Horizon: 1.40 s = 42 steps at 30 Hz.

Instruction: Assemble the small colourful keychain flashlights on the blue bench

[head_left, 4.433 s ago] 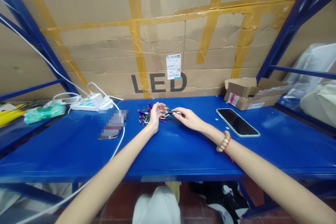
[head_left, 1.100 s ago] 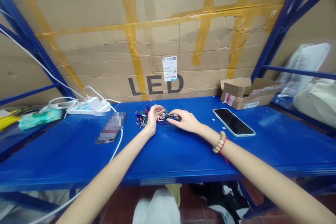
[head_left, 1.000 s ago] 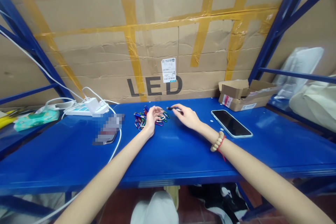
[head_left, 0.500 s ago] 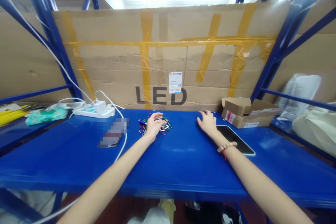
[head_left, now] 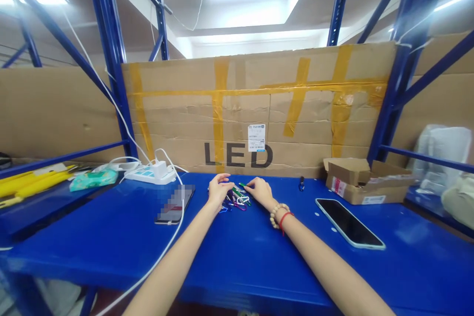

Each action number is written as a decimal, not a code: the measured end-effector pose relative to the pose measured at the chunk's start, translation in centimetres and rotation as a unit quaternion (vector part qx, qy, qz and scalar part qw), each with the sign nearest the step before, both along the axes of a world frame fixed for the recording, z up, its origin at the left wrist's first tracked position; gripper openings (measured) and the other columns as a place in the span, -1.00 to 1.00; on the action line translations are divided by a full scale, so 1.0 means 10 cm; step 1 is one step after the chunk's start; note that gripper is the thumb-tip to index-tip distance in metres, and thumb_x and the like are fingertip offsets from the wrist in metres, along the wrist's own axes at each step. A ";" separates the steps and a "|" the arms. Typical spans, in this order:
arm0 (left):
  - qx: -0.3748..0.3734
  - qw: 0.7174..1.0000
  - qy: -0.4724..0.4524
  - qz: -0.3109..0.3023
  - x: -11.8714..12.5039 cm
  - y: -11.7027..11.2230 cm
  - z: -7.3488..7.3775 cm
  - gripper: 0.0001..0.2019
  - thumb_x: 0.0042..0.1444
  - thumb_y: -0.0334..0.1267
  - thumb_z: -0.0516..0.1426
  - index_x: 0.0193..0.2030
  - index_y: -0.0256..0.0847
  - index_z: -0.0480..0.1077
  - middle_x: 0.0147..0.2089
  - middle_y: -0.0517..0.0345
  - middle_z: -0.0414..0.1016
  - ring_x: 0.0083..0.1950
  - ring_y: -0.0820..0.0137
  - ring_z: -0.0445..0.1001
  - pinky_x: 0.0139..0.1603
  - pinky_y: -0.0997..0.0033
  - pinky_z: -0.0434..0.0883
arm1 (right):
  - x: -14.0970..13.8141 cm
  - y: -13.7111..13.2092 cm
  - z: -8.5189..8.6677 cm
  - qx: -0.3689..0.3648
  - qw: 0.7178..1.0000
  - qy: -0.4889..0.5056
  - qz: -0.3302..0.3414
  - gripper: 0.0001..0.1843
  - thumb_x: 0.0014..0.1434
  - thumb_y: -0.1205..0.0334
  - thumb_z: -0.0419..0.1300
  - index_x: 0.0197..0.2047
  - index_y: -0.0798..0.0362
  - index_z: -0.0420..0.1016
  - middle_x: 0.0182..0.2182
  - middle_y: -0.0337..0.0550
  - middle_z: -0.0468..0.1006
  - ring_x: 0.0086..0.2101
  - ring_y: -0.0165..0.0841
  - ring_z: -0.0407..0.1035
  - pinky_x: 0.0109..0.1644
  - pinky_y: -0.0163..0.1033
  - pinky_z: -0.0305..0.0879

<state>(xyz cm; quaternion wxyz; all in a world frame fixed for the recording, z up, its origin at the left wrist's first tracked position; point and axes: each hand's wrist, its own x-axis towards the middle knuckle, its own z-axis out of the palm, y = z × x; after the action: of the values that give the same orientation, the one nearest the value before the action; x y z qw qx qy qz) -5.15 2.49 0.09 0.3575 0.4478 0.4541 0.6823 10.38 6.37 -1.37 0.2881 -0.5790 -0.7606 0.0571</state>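
Note:
A pile of small coloured carabiner clips [head_left: 237, 198] lies on the blue shelf [head_left: 240, 261] at its middle back. My left hand [head_left: 218, 191] rests at the pile's left side, fingers loosely curved and apart, holding nothing I can see. My right hand [head_left: 260, 191], with a bead bracelet on the wrist, is at the pile's right side. Its fingertips are pressed together on a green carabiner [head_left: 241, 186]. One dark clip [head_left: 301, 183] lies alone further right, near the small cardboard box [head_left: 365, 183].
A phone [head_left: 350, 227] lies face up on the right, another phone [head_left: 174, 205] on a white cable to the left. A power strip [head_left: 150, 174], tissue pack [head_left: 93, 180] and yellow items [head_left: 29, 185] sit far left. Taped "LED" cardboard [head_left: 259, 108] closes the back.
My right hand carried a dark clip from the pile to the right, left it near the cardboard box, and came back to the pile. The view has tilted upward. My left hand stayed on the pile.

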 end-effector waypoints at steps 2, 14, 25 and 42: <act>-0.008 1.000 0.011 0.003 -0.02 0.00 0.01 -0.69 -0.42 -0.54 0.25 -0.41 -0.26 0.45 -0.42 0.18 0.40 -0.44 0.50 0.39 -0.41 0.52 0.34 | 0.12 0.00 -0.02 0.021 1.000 -0.008 -0.001 -0.75 0.13 0.15 0.10 -0.27 0.10 0.53 -0.22 -0.04 0.56 -0.14 -0.24 0.40 -0.13 -0.24 0.22; -0.063 0.997 -0.030 -0.039 0.10 -0.18 0.07 -0.82 -0.24 -0.37 0.10 -0.41 -0.29 0.43 -0.53 0.21 0.39 -0.55 0.55 0.34 -0.57 0.60 0.19 | 0.93 -0.02 0.08 0.033 0.967 0.009 -0.252 -0.66 0.20 0.42 -0.15 0.01 0.30 0.23 -0.09 0.23 0.35 -0.14 -0.19 0.35 -0.13 -0.20 0.20; -0.066 0.994 -0.031 -0.078 0.16 -0.21 0.09 -0.85 -0.28 -0.30 0.11 -0.48 -0.28 0.37 -0.51 0.21 0.36 -0.56 0.55 0.33 -0.60 0.59 0.17 | 1.20 0.07 -0.06 -0.029 0.954 -0.154 -0.257 -0.67 0.13 0.44 -0.10 -0.04 0.20 0.30 -0.07 0.13 0.40 -0.03 -0.16 0.25 -0.04 -0.12 0.06; -0.092 0.992 -0.061 -0.055 0.10 -0.14 0.07 -0.89 -0.24 -0.32 0.08 -0.50 -0.27 0.35 -0.53 0.24 0.32 -0.63 0.59 0.27 -0.62 0.58 0.09 | 1.23 -0.08 0.00 -0.089 0.936 -0.156 -0.301 -0.69 0.20 0.39 -0.07 -0.05 0.19 0.38 -0.10 0.14 0.43 -0.08 -0.16 0.34 -0.08 -0.14 0.10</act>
<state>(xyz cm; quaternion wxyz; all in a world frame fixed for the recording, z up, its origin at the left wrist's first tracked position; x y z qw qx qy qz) -4.20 1.13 0.79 0.4609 0.3949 0.4676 0.6427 22.73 5.61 -1.42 0.1165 -0.8061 -0.5775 -0.0556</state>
